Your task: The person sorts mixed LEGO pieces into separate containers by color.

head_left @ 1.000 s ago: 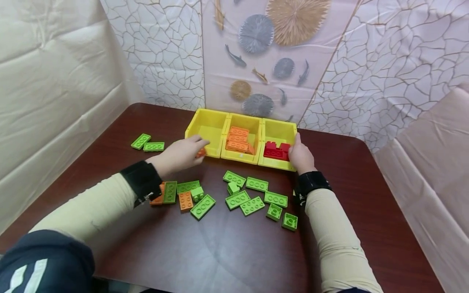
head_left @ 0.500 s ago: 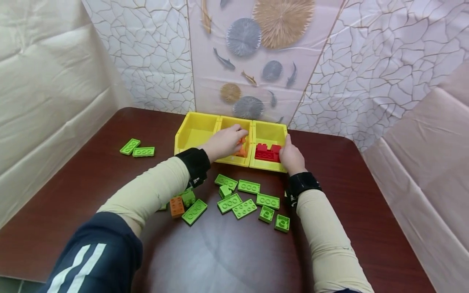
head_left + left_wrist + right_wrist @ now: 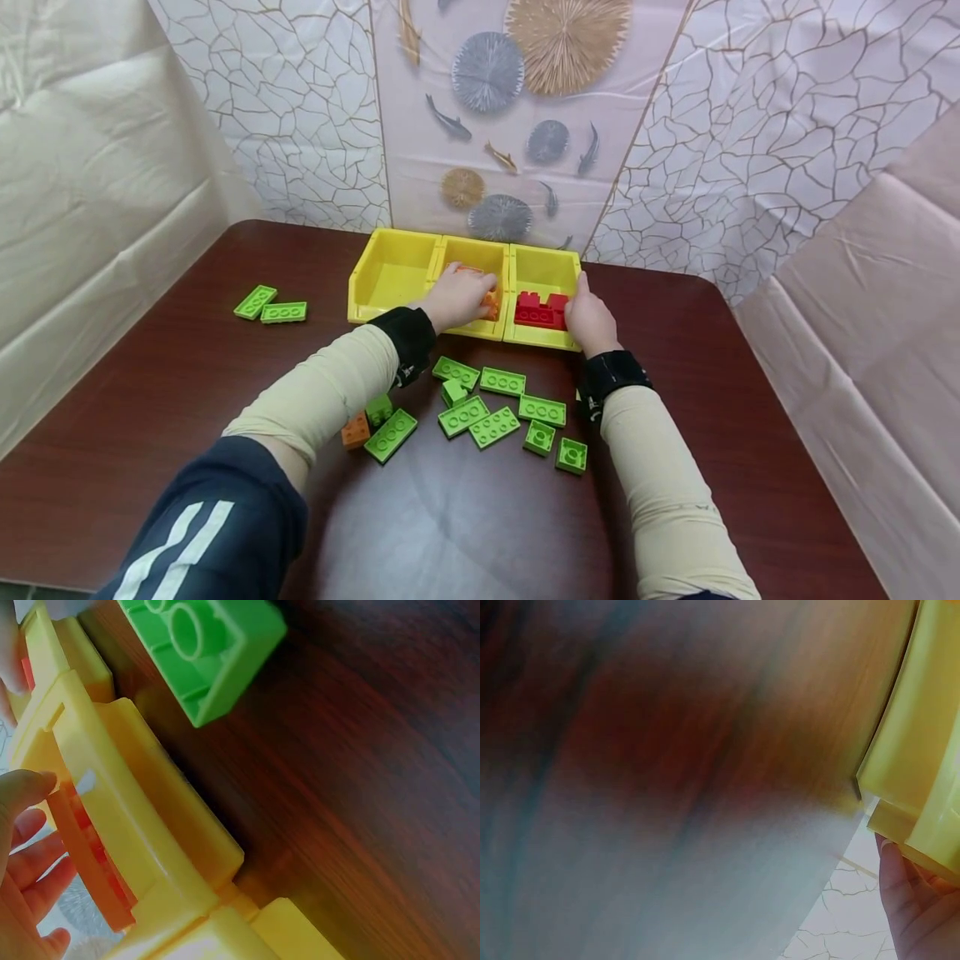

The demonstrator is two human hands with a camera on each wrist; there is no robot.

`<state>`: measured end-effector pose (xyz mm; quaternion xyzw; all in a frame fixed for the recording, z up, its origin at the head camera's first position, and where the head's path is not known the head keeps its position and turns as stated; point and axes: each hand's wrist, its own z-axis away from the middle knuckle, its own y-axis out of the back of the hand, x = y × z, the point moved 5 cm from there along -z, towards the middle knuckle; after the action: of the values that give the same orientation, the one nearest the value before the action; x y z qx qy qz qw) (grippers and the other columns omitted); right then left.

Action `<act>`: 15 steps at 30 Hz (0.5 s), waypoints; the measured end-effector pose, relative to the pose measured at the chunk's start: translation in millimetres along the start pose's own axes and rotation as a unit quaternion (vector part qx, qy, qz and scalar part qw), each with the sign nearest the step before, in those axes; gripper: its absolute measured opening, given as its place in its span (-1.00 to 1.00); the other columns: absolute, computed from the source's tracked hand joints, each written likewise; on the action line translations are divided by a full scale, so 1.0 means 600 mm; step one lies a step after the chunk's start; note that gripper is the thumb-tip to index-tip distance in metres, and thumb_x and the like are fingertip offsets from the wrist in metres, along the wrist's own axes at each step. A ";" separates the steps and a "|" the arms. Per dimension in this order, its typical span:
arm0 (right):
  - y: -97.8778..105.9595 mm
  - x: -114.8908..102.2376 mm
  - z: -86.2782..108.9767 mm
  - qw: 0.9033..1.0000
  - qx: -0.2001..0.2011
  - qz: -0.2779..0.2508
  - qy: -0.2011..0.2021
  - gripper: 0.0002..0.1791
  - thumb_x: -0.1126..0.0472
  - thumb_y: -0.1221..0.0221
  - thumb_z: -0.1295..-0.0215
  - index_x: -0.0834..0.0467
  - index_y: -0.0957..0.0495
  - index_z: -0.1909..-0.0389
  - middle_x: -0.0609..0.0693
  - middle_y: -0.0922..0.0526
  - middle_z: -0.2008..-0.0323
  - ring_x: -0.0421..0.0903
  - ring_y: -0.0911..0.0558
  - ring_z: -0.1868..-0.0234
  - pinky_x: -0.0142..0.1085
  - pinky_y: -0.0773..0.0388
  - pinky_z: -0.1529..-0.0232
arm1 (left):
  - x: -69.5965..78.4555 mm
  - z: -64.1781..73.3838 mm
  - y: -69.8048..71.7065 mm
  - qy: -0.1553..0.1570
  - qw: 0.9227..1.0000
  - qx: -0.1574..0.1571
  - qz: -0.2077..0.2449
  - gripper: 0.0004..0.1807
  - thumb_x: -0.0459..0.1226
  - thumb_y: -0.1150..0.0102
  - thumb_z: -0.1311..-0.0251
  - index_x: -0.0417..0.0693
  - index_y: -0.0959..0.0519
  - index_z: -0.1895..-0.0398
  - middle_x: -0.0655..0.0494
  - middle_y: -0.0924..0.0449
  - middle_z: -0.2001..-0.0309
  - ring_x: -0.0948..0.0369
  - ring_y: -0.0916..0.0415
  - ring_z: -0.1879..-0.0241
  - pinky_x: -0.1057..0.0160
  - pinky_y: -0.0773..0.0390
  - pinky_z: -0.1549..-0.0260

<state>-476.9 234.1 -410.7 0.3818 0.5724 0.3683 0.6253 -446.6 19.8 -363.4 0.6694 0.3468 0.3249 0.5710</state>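
Note:
My left hand (image 3: 457, 297) reaches into the middle compartment of a yellow three-part bin (image 3: 395, 275). In the left wrist view its thumb and fingers are at an orange brick (image 3: 88, 859), appearing to pinch it; more orange lies behind. My right hand (image 3: 591, 320) holds the bin's right side wall; the right wrist view shows fingers (image 3: 900, 892) against the yellow edge. Red bricks (image 3: 540, 310) lie in the right compartment beside that hand. The left compartment shows bare yellow floor.
Several green bricks (image 3: 495, 427) are scattered on the dark brown table (image 3: 465, 525) before the bin. An orange brick (image 3: 356, 431) lies partly behind the left forearm. Two green bricks (image 3: 283, 312) are at far left. Patterned cloth hangs behind.
My left hand has moved right with an orange brick, from in front of the left compartment into the middle one. My right hand stays on the bin's right side; the head view has shifted slightly.

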 end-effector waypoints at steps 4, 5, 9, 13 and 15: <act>0.001 0.000 -0.002 1.000 -0.006 0.008 -0.003 -0.27 0.11 0.20 -0.46 0.07 0.41 -0.46 0.25 -0.47 0.04 0.12 -0.46 0.11 -0.01 -0.43 0.02 | -0.006 0.008 0.002 -0.007 1.000 0.005 0.000 -0.70 -0.10 -0.15 -0.20 -0.02 -0.52 0.06 0.08 -0.58 0.09 0.11 -0.44 -0.03 -0.07 -0.12 -0.16; 0.001 -0.001 -0.002 1.000 -0.005 0.009 -0.004 -0.27 0.11 0.20 -0.46 0.06 0.41 -0.46 0.25 -0.48 0.04 0.12 -0.46 0.11 -0.01 -0.43 0.02 | -0.008 0.012 0.004 -0.008 1.000 0.006 -0.003 -0.70 -0.10 -0.15 -0.19 -0.02 -0.52 0.06 0.08 -0.57 0.07 0.11 -0.44 -0.03 -0.07 -0.12 -0.16; 0.003 0.000 -0.002 1.000 -0.003 0.010 -0.007 -0.27 0.12 0.21 -0.46 0.05 0.42 -0.45 0.25 -0.48 0.04 0.13 -0.46 0.12 0.00 -0.43 0.03 | -0.018 0.024 0.006 -0.008 1.000 0.002 -0.014 -0.67 -0.10 -0.15 -0.20 0.00 -0.50 0.01 0.07 -0.53 -0.02 0.09 -0.40 -0.08 -0.07 -0.12 -0.16; 0.002 -0.002 0.000 1.000 -0.005 0.004 -0.005 -0.27 0.12 0.21 -0.46 0.05 0.43 -0.45 0.27 -0.47 0.01 0.13 -0.46 0.12 0.00 -0.43 0.04 | -0.027 0.042 0.014 -0.011 1.000 0.004 -0.011 -0.67 -0.11 -0.15 -0.20 -0.03 -0.50 0.02 0.04 -0.51 -0.03 0.07 -0.38 -0.10 -0.12 -0.11 -0.17; 0.000 -0.003 0.001 1.000 -0.008 0.003 -0.003 -0.27 0.12 0.21 -0.46 0.06 0.43 -0.45 0.26 -0.48 0.04 0.13 -0.46 0.13 -0.01 -0.44 0.06 | -0.033 0.058 0.021 -0.022 1.000 0.012 -0.011 -0.68 -0.12 -0.15 -0.20 -0.05 -0.51 0.04 0.02 -0.51 -0.01 0.05 -0.39 -0.08 -0.13 -0.10 -0.17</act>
<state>-476.2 232.7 -409.7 0.3796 0.5659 0.3740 0.6291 -427.7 -16.7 -356.4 0.6797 0.3453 0.2992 0.5738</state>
